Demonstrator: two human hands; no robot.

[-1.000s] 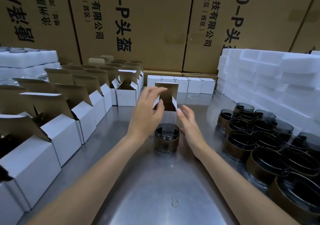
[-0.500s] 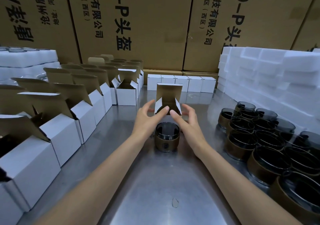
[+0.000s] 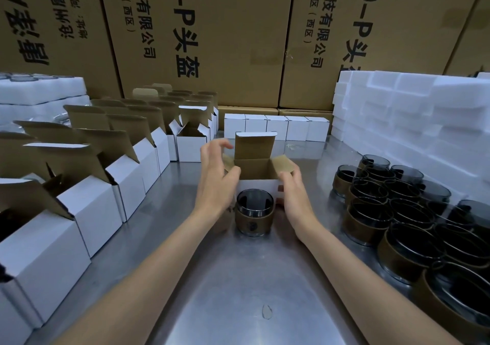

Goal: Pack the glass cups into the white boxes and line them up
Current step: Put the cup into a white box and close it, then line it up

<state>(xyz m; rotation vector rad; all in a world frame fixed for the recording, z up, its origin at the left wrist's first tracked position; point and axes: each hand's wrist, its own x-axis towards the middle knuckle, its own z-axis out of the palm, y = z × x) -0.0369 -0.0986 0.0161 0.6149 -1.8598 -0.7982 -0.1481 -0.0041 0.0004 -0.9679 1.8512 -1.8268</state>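
A white box stands open on the steel table, its lid upright and both brown side flaps spread outward. Directly in front of it sits a dark glass cup with a brown sleeve, touched by neither hand. My left hand is at the box's left side, its thumb against the left flap and its fingers loosely curled above. On the box's right corner, under the right flap, my right hand holds on with its thumb on the front face.
Rows of open white boxes line the left side. A row of closed white boxes stands at the back. Several sleeved cups crowd the right, below stacked white foam. Large cardboard cartons wall the rear.
The box has come down closer to the cup and its side flaps have spread outward. Both hands moved from the flaps' tops to the box's sides.
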